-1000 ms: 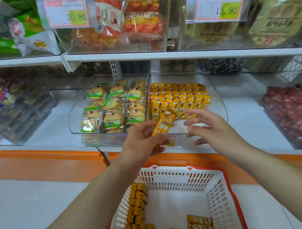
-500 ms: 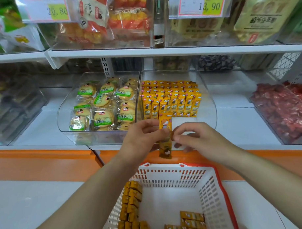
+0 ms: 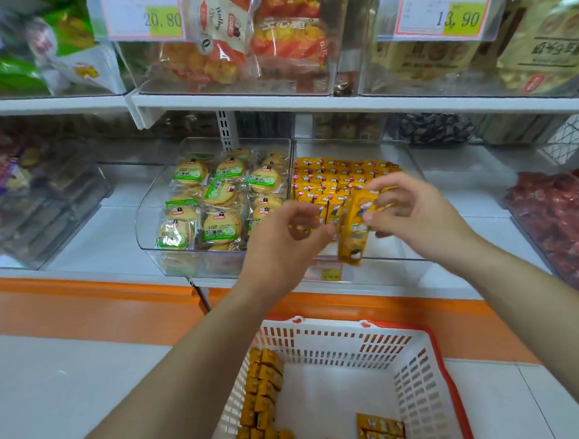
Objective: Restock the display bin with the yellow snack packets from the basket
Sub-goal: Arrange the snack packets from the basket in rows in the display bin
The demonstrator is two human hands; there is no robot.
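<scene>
A clear display bin (image 3: 394, 253) on the lower shelf holds rows of yellow snack packets (image 3: 332, 175) standing at its back. In front of it a yellow snack packet (image 3: 352, 236) hangs upright over the bin's front part. My right hand (image 3: 416, 215) pinches its top. My left hand (image 3: 282, 249) has curled fingers, and their tips rest against the packet's left edge. Below, a white basket (image 3: 345, 347) with a red rim holds more yellow packets along its left wall (image 3: 264, 387) and at its near right (image 3: 380, 424).
A clear bin of green-labelled round cookies (image 3: 215, 205) adjoins the display bin on the left. A bin of red sweets (image 3: 557, 219) stands at the right. The upper shelf edge (image 3: 310, 103) overhangs the bins. An orange ledge (image 3: 87, 305) runs below.
Both hands have risen from the bin's front edge with the packet. The packet now hangs mostly from my right hand, and my left hand's grip has loosened to fingertips.
</scene>
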